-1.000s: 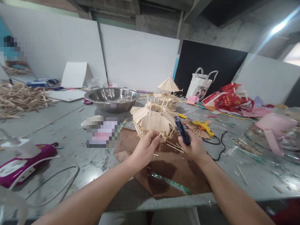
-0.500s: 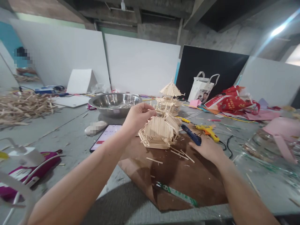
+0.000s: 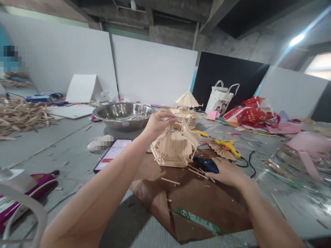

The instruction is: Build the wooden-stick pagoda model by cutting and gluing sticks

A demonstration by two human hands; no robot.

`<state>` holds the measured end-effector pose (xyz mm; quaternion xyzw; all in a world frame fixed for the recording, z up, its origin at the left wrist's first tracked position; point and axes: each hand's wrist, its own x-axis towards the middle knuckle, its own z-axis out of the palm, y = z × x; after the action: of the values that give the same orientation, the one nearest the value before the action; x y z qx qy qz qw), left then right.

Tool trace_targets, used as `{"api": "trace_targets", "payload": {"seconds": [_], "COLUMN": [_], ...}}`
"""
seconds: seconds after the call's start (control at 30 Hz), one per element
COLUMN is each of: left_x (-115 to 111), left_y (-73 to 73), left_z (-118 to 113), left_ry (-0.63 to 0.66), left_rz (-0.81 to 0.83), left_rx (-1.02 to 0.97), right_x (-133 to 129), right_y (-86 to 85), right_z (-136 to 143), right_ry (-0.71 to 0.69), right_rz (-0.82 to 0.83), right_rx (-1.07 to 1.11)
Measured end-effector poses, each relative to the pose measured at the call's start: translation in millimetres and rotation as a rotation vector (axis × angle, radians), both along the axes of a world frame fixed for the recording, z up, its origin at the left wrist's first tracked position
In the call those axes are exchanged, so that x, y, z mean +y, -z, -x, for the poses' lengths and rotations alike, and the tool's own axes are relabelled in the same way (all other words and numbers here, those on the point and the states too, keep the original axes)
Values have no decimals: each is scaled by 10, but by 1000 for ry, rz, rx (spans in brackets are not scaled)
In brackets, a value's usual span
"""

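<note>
A small pavilion model of thin wooden sticks [image 3: 176, 151] stands on a brown sheet [image 3: 196, 193]. Over its open roof top is my left hand [image 3: 161, 122], thumb and fingers pinched together; whatever they hold is too small to make out. Right of the model, my right hand [image 3: 227, 170] is closed on a dark blue hand tool [image 3: 208, 165], low over the sheet; part of the tool is hidden by the hand. Loose sticks [image 3: 170, 181] lie in front of the model. Behind it stands another stick model with a pointed roof [image 3: 188, 100].
A steel basin [image 3: 124, 117], a phone [image 3: 113, 155] and a white mouse-shaped object [image 3: 99, 143] are at left. To the right lie a yellow glue gun [image 3: 229, 146], a paper fan [image 3: 219, 150] and a clear jug with pink lid [image 3: 292, 165]. A green wrapper [image 3: 199, 220] lies in front.
My right hand has lowered the blue tool toward the sheet, nearer the loose sticks. My left hand has shifted slightly right above the model's roof. The view has turned a little.
</note>
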<state>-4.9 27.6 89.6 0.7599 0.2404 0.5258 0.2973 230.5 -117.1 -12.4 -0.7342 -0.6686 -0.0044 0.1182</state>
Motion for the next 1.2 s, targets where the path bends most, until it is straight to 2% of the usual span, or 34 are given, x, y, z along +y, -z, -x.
{"api": "trace_targets", "payload": {"seconds": [0.07, 0.13, 0.2, 0.3, 0.37, 0.5, 0.6, 0.83, 1.07, 1.2], "left_x": [46, 86, 115, 137, 141, 138, 135, 164, 150, 137], "left_y": [29, 50, 61, 72, 86, 139, 184, 223, 197, 191], "left_z": [-3, -3, -7, -21, -27, -20, -9, -14, 14, 14], "left_ry": [27, 46, 53, 59, 80, 97, 108, 111, 111, 132], "left_rz": [20, 33, 56, 105, 118, 147, 172, 143, 178, 273], "left_rx": [-24, -42, -61, -86, -86, -51, -28, 2, 27, 2], "right_x": [-5, 15, 91, 332, 543, 886, 989, 993, 951, 922], "right_y": [-152, -394, -673, -1007, -1115, -1137, -1124, -1148, -1194, -1252], "right_z": [42, 104, 194, 377, 509, 718, 792, 815, 866, 903], "right_ry": [-82, -157, -156, -195, -277, -443, -483, -488, -452, -409], "right_rz": [-8, -134, -284, -519, -557, -487, -428, -321, -466, -443], "right_rx": [-15, 38, 118, 206, 254, 297, 286, 200, 20, -137]}}
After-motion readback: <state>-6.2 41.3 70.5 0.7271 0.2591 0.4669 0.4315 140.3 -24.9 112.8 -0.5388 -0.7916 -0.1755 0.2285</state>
